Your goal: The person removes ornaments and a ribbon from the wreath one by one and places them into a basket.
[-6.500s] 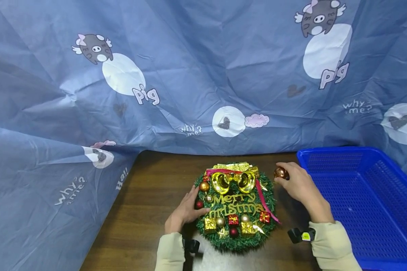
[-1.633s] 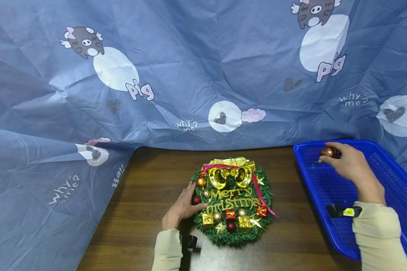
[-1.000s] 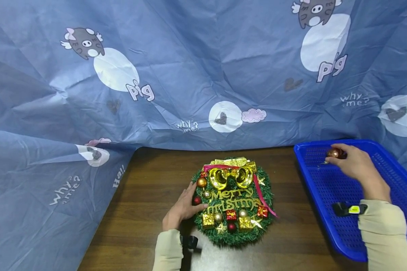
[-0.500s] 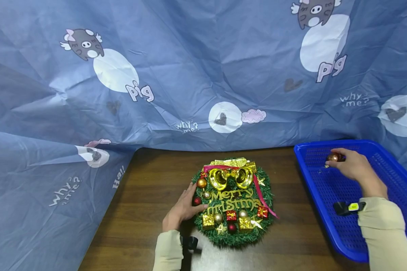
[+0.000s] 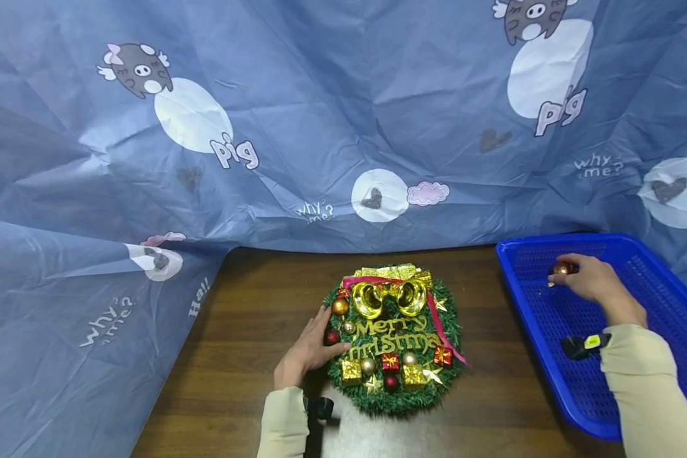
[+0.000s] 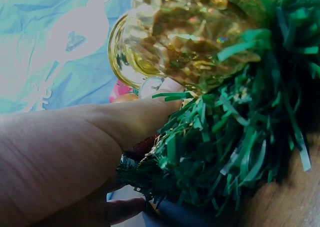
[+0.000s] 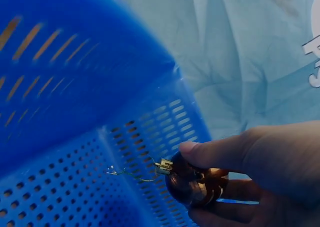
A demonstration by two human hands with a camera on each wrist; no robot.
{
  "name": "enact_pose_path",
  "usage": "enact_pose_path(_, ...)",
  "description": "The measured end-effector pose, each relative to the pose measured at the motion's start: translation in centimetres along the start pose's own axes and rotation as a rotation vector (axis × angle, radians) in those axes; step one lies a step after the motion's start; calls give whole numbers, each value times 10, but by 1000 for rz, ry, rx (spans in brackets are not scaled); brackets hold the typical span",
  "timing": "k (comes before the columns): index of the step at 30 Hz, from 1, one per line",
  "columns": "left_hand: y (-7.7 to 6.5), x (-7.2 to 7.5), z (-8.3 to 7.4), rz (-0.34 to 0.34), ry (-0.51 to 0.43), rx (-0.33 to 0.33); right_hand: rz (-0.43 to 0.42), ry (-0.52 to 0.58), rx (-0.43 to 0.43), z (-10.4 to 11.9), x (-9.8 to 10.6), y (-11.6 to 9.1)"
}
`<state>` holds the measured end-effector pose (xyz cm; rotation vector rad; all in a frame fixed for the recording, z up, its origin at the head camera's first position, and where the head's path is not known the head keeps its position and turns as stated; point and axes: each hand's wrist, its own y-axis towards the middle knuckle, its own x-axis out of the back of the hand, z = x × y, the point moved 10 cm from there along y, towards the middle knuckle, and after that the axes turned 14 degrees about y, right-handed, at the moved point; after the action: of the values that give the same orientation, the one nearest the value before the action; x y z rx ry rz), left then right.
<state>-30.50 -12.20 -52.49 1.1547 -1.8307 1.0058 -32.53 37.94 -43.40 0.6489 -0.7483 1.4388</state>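
Note:
A green Christmas wreath (image 5: pixel 401 399) lies on the wooden table, trimmed with gold bells (image 5: pixel 367 300), small baubles, gift boxes and "Merry Christmas" lettering. At its left edge rests my left hand (image 5: pixel 303 353), thumb over the greenery and fingers along the outer side. The left wrist view shows that thumb beside the tinsel (image 6: pixel 215 137) and a shiny gold ornament (image 6: pixel 185 42). My right hand (image 5: pixel 598 283) pinches a copper bauble (image 7: pixel 192 182) between thumb and fingers, inside the far left part of the blue basket. Its gold cap (image 7: pixel 164 166) and thin loop point away from the palm.
The blue plastic basket (image 5: pixel 509 289) with perforated walls stands right of the wreath. Behind the table (image 5: pixel 235 356) hangs a blue printed cloth (image 5: pixel 298 127), which also runs down the left side. A red ribbon (image 5: pixel 443 331) trails off the wreath's right side.
My right hand has carried the copper bauble from beside the wreath to the basket, then lowered it slightly there. The left hand has stayed at the wreath's left edge.

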Motion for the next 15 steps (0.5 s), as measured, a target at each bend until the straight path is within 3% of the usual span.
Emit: enact_pose_path(15, 0, 0, 0, 9, 5, 9, 47, -10, -33, -18, -14, 12)
